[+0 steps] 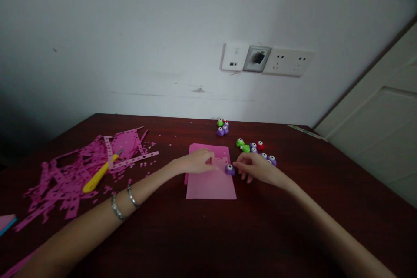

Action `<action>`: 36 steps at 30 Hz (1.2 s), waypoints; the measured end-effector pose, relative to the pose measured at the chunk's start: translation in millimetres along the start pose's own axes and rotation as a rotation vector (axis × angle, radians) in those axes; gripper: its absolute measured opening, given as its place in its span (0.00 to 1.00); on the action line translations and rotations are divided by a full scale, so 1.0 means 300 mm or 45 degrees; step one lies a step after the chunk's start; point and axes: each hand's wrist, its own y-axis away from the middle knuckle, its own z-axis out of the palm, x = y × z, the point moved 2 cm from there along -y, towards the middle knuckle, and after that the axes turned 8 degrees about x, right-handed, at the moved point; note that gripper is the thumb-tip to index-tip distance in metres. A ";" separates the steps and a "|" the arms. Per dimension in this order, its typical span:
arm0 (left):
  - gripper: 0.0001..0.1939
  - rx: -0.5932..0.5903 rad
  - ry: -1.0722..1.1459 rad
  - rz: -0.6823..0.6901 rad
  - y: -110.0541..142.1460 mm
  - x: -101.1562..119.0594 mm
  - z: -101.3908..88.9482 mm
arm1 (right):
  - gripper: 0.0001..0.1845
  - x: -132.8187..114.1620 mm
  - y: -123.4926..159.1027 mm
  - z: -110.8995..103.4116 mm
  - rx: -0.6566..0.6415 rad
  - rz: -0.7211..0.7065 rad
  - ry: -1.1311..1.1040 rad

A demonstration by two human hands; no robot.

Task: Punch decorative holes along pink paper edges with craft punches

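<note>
My left hand [198, 161] is over a small stack of pink paper sheets [210, 187], its thumb and fingers pinched together. Whatever sits between those fingertips is too small to make out. Just right of them, a row of small punched shapes shows on a pale pink piece of paper [222, 161]. A purple craft punch [230, 170] with a white, eye-like top rests at the right edge of the sheets. Beside it is my right hand [256, 168], fingers apart and loosely bent. Its index fingertip is close to the punch; whether they touch I cannot tell.
More craft punches [245, 148] in green, red and purple sit behind my right hand, with another cluster [220, 131] near the wall. At left lie punched pink paper strips [61, 182], confetti and a yellow-handled tool [99, 177]. Wall sockets [286, 61] are above the table.
</note>
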 end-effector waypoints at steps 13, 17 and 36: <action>0.20 0.106 0.272 -0.039 -0.042 0.003 0.055 | 0.34 0.000 0.000 0.046 -0.154 0.336 0.008; 0.20 -0.046 0.450 -0.248 -0.051 0.009 0.053 | 0.35 0.001 -0.013 0.044 -0.190 0.302 0.034; 0.29 -0.343 0.471 -0.423 -0.119 0.043 0.037 | 0.33 -0.016 -0.029 0.037 -0.290 0.258 0.050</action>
